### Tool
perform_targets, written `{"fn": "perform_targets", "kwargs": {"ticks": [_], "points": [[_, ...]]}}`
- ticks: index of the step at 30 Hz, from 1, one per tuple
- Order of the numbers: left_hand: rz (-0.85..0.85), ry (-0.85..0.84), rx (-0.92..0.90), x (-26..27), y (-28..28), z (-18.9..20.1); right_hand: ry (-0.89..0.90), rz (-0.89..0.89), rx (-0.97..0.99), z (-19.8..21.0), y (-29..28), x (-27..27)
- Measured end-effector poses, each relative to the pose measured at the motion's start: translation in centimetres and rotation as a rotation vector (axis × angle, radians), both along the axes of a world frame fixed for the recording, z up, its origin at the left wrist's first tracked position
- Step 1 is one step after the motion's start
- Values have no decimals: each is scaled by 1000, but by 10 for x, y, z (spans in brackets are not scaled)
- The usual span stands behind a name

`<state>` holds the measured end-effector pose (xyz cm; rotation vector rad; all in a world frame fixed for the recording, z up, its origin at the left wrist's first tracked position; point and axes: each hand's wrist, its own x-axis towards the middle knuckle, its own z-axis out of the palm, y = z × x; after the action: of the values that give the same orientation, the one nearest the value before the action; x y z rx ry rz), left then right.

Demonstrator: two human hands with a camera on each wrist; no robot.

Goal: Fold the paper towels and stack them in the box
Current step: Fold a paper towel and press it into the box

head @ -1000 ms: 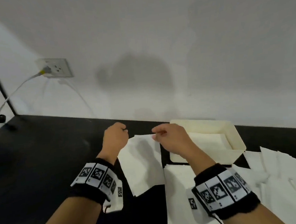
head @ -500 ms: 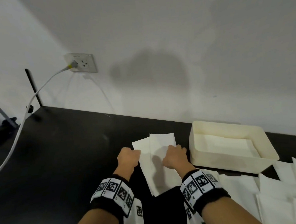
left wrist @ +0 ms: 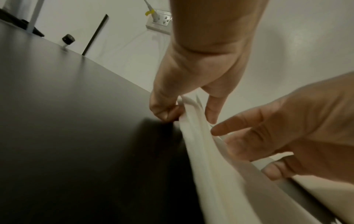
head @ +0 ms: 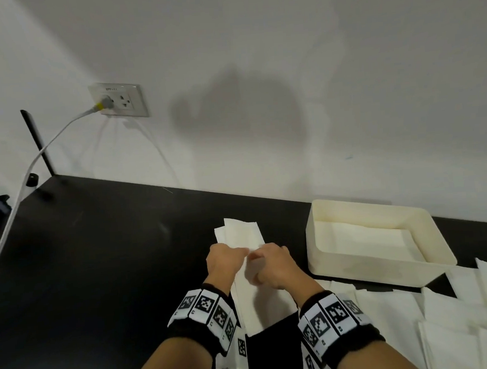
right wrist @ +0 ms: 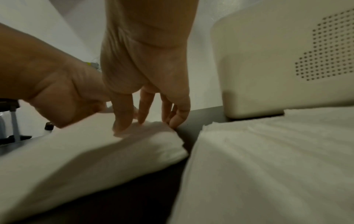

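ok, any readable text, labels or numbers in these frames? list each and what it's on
Wall socket plate: a short line of print along the top edge, too small to read.
Left wristband: square black-and-white marker patterns with tiny characters beneath, too blurred to read.
Right wristband: the same markers; small characters under them, one perhaps "5", not certain.
Box: a patch of punched dots on the wall, no text.
Paper towels: no print.

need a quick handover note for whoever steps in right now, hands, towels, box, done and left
Left hand: pinches the left edge of the paper towel being folded on the black table.
Right hand: fingers press on the same towel.
Box: right of the hands, with white towel already in its bottom.
Unfolded towels: spread right of the hands, in front of the box.
Left: finish this fold, box it, do the rest.
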<state>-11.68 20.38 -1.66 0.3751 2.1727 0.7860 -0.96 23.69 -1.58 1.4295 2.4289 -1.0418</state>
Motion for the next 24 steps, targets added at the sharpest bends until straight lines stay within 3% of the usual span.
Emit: {"fn": "perform_targets", "kwargs": {"ticks": [3, 6, 10, 13, 18, 21, 24], "points": [[9, -39, 45, 4, 0, 0, 147, -186, -78, -2, 1, 6], [84, -224, 249, 1, -3, 3, 237, -324, -181, 1, 2, 14], [159, -503, 598, -7, -14, 16, 279, -324, -231, 9, 0, 27], [185, -611, 808, -12, -23, 25, 353, -356, -175, 24, -4, 40], [161, -466, 887, -28, -44, 31, 451, -420, 45, 55, -19, 61], [13, -371, 787, -41, -68, 29, 490, -469, 95, 59, -32, 73], [-186, -172, 555, -48, -81, 24, 567, -496, 123, 54, -42, 84]]}}
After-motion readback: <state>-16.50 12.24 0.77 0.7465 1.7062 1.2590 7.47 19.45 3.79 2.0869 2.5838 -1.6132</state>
